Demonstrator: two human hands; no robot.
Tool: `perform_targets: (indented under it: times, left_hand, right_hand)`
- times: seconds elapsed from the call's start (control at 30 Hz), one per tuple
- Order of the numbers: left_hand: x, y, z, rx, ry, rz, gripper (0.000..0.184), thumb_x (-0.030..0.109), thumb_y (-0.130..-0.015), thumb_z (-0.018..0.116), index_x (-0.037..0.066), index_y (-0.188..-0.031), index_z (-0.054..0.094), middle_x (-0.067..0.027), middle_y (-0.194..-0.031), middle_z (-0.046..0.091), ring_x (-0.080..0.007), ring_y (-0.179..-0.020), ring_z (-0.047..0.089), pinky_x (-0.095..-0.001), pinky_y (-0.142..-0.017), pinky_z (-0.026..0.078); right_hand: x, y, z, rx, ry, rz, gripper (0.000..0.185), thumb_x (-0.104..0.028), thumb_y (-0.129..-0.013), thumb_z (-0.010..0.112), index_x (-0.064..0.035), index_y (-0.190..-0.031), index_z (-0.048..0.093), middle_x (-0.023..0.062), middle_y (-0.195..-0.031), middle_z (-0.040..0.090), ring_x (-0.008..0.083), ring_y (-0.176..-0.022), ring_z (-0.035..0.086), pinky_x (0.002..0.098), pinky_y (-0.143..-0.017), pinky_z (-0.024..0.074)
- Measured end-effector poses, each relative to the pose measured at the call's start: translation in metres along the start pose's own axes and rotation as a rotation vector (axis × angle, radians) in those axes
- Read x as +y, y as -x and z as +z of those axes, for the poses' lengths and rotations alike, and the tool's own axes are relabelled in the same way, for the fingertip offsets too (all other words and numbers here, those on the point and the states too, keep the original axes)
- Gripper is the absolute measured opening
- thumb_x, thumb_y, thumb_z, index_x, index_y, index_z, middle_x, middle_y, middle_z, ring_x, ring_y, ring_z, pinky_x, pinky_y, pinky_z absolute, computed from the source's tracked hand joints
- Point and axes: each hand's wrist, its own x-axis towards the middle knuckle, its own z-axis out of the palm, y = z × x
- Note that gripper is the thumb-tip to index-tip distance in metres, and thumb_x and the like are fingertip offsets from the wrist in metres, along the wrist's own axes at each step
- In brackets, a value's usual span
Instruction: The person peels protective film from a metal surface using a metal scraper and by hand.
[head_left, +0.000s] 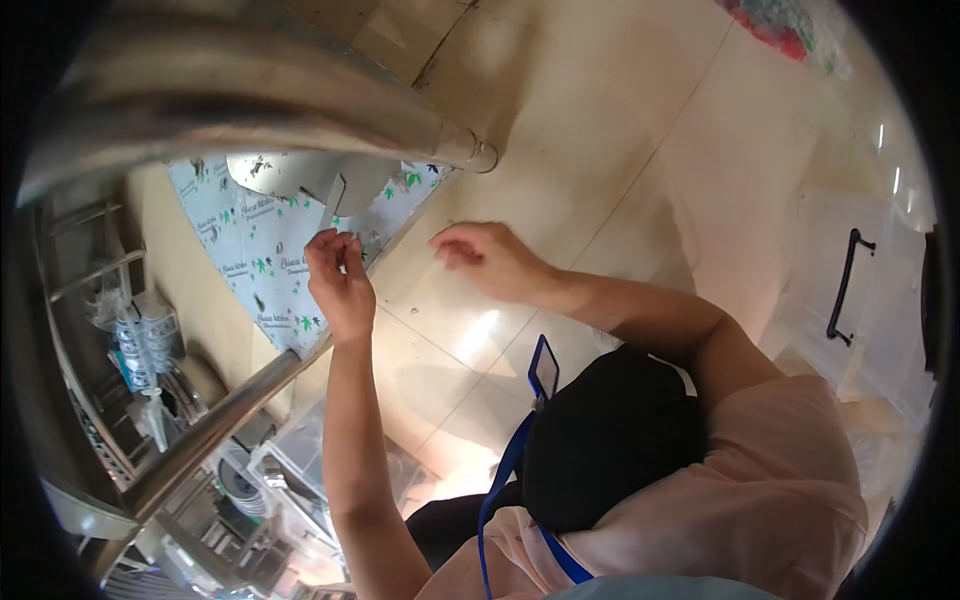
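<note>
My left hand [340, 285] is at the edge of a surface covered with a white sheet [215, 225] printed with green leaves and text. Its fingers are pinched on the lower end of a thin pale strip [332, 208], which points up over the sheet. Close above lies a shiny metal piece [285, 172] with a rounded edge, partly hidden by a thick metal tube. To the right, my right hand [485, 258] hangs over the tiled floor, its fingers curled in, with nothing visible in them.
A large metal tube [300, 90] crosses the upper left. A metal rail [220, 420] runs below the sheet. Stacked bowls [150, 340] and racks stand at the left. At the right is a clear box [800, 290] with a black handle. A blue lanyard [508, 460] with a badge hangs near my body.
</note>
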Motion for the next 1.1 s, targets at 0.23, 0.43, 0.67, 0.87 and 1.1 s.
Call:
perform_targets:
  times: [0.23, 0.43, 0.67, 0.87, 1.1]
  left_hand:
    - [-0.003, -0.037, 0.03, -0.043, -0.325, 0.182, 0.015, -0.003, -0.078, 0.052, -0.001, -0.093, 0.051, -0.0163, -0.082, 0.061, -0.0305, -0.074, 0.06, -0.0346, -0.068, 0.046]
    - [-0.02, -0.029, 0.034, 0.067, -0.68, 0.457, 0.015, 0.0, -0.079, 0.052, -0.001, -0.093, 0.056, -0.0213, -0.083, 0.059, -0.0376, -0.075, 0.057, -0.0408, -0.064, 0.045]
    - [-0.022, -0.022, 0.037, 0.08, -0.696, 0.507, 0.017, -0.002, -0.078, 0.05, -0.002, -0.094, 0.054, -0.0232, -0.08, 0.057, -0.0411, -0.073, 0.055, -0.0443, -0.059, 0.043]
    - [-0.013, -0.019, 0.034, 0.093, -0.682, 0.483, 0.014, -0.002, -0.079, 0.049, -0.001, -0.092, 0.053, -0.0221, -0.076, 0.058, -0.0406, -0.068, 0.055, -0.0436, -0.056, 0.043]
    - [-0.014, -0.029, 0.027, 0.098, -0.684, 0.478, 0.011, 0.002, -0.079, 0.055, 0.001, -0.09, 0.053, -0.0171, -0.073, 0.059, -0.0333, -0.061, 0.058, -0.0389, -0.054, 0.044]
  right_hand:
    - [0.024, -0.021, -0.062, 0.41, -0.101, 0.068, 0.015, -0.001, -0.086, 0.048, 0.0021, -0.098, 0.055, 0.0048, -0.082, 0.057, 0.01, -0.073, 0.053, 0.0239, -0.066, 0.046]
    - [0.002, -0.065, -0.087, 0.427, 0.038, -0.039, 0.012, -0.005, -0.083, 0.053, 0.0016, -0.092, 0.057, 0.0073, -0.075, 0.058, 0.0109, -0.068, 0.053, 0.0246, -0.064, 0.0447]
    - [-0.023, -0.117, -0.107, 0.014, 0.328, 0.135, 0.018, -0.016, -0.077, 0.06, 0.0004, -0.084, 0.061, 0.0133, -0.076, 0.061, 0.0216, -0.07, 0.057, 0.0312, -0.065, 0.0451]
    - [-0.02, -0.12, -0.114, -0.111, 0.425, 0.061, 0.015, -0.013, -0.076, 0.055, -0.0002, -0.082, 0.061, 0.0145, -0.078, 0.061, 0.0268, -0.073, 0.058, 0.0356, -0.066, 0.0454]
    - [-0.016, -0.122, -0.115, -0.207, 0.452, -0.112, 0.014, -0.014, -0.081, 0.051, -0.0004, -0.083, 0.055, 0.0112, -0.067, 0.056, 0.0217, -0.068, 0.053, 0.0332, -0.065, 0.0421]
